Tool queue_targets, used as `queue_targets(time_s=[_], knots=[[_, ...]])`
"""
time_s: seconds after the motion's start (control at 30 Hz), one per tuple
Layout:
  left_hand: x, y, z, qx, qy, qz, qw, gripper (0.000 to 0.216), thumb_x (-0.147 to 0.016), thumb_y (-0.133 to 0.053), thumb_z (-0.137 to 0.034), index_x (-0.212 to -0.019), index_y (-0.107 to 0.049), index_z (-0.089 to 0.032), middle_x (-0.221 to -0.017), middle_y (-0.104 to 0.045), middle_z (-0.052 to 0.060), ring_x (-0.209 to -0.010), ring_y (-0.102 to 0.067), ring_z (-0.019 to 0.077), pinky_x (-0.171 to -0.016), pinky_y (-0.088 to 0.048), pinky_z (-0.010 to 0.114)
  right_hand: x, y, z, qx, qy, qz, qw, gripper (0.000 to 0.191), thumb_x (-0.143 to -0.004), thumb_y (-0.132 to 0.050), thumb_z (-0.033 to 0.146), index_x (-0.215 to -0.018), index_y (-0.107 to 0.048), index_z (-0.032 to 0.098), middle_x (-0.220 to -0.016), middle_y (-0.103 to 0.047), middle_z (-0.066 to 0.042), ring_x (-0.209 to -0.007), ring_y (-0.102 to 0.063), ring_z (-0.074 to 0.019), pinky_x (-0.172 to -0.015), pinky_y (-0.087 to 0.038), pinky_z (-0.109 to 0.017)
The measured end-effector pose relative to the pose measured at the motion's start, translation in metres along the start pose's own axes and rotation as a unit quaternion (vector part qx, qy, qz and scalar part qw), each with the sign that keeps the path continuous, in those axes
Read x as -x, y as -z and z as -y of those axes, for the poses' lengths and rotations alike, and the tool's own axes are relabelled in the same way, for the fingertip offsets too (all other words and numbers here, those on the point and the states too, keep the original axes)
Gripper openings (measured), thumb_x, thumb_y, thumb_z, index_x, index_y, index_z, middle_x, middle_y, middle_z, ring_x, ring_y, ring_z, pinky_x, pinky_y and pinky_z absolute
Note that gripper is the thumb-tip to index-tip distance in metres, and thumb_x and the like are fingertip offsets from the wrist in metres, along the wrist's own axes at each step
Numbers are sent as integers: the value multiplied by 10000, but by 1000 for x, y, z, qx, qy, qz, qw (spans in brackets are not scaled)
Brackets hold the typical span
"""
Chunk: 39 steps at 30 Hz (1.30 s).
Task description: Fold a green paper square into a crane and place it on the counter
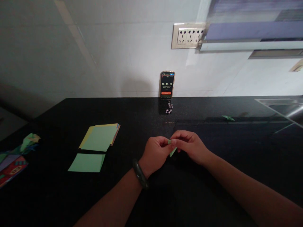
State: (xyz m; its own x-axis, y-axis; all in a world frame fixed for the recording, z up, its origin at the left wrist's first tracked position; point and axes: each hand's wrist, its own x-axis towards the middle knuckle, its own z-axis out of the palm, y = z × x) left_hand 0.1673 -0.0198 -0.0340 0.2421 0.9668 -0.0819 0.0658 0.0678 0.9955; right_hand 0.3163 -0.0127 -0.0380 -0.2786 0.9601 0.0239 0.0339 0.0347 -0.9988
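Note:
Both hands meet over the middle of a black counter [213, 176]. My left hand [155, 154], with a dark bangle on the wrist, pinches one side of a small folded green paper [172, 152]. My right hand [190, 145] pinches the same paper from the other side. Most of the paper is hidden by the fingers; only a small green tip shows below them.
A stack of coloured paper sheets [100, 137] lies to the left, with a single green sheet [87, 162] in front. A phone showing a timer [167, 84] leans on the wall. A small folded green piece [228, 118] lies far right. Coloured packaging [14, 157] sits at the left edge.

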Motion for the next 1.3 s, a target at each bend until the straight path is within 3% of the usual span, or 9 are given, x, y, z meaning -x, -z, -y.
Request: queue_targets(time_s=[0.23, 0.33, 0.5, 0.63, 0.8, 1.0, 1.13, 1.3], knots=[[1, -2, 2, -75, 6, 1, 997, 193, -653, -633, -301, -577, -643, -124, -516, -573, 4, -461, -452, 95, -457, -328, 223, 3, -3, 4, 115, 87, -37, 989, 120, -714, -628, 228, -620, -615, 155, -624, -550, -2, -581, -506, -110, -563, -400, -248], [-1, 0, 3, -43, 9, 9, 999, 224, -643, -649, -335, -563, -631, -127, -510, -562, -8, -455, -440, 85, -453, -320, 217, 2, -2, 3, 109, 69, -44, 991, 161, -726, -620, 258, -610, -599, 148, -583, -542, 6, -548, -494, -102, -545, -397, -242], [-3, 3, 5, 15, 22, 9, 1000, 225, -647, -659, -344, -601, -638, -125, -535, -587, 0, -463, -457, 83, -457, -329, 210, 0, 1, 5, 79, 3, 5, 997, 210, -750, -594, 334, -672, -597, 139, -589, -554, 8, -496, -473, -81, -481, -395, -217], [-4, 3, 6, 13, 12, -7, 1000, 214, -658, -658, -325, -601, -631, -121, -536, -584, 3, -475, -465, 87, -467, -341, 210, -1, -1, 4, 92, 4, -33, 995, 240, -748, -595, 349, -629, -583, 141, -549, -529, 18, -488, -464, -73, -479, -403, -209], [-5, 4, 7, -1, -17, -19, 1000, 241, -673, -652, -352, -598, -620, -126, -534, -568, -2, -480, -454, 88, -474, -340, 214, -1, -1, -1, 30, -43, -51, 997, 241, -684, -660, 363, -779, -605, 148, -649, -577, 11, -489, -477, -70, -445, -409, -204], [-6, 3, 11, -16, -30, -18, 999, 233, -678, -653, -354, -622, -629, -129, -558, -580, 7, -509, -474, 101, -500, -360, 224, 0, 0, 2, 50, 4, -32, 998, 165, -705, -647, 304, -725, -620, 143, -630, -571, 11, -498, -466, -66, -473, -393, -207], [-6, 3, 12, -28, -40, -20, 999, 222, -690, -641, -344, -616, -633, -135, -553, -579, 5, -502, -467, 98, -492, -354, 220, 0, 1, 3, 16, -19, -34, 999, 168, -674, -665, 289, -753, -619, 149, -644, -573, 16, -487, -460, -63, -458, -378, -205], [-5, 3, 9, -4, -29, -9, 1000, 172, -666, -660, -294, -599, -635, -137, -555, -595, 5, -503, -482, 98, -502, -368, 221, 2, 0, 7, 43, 2, -45, 998, 178, -679, -659, 307, -624, -613, 143, -567, -545, 19, -471, -441, -68, -459, -358, -219]])
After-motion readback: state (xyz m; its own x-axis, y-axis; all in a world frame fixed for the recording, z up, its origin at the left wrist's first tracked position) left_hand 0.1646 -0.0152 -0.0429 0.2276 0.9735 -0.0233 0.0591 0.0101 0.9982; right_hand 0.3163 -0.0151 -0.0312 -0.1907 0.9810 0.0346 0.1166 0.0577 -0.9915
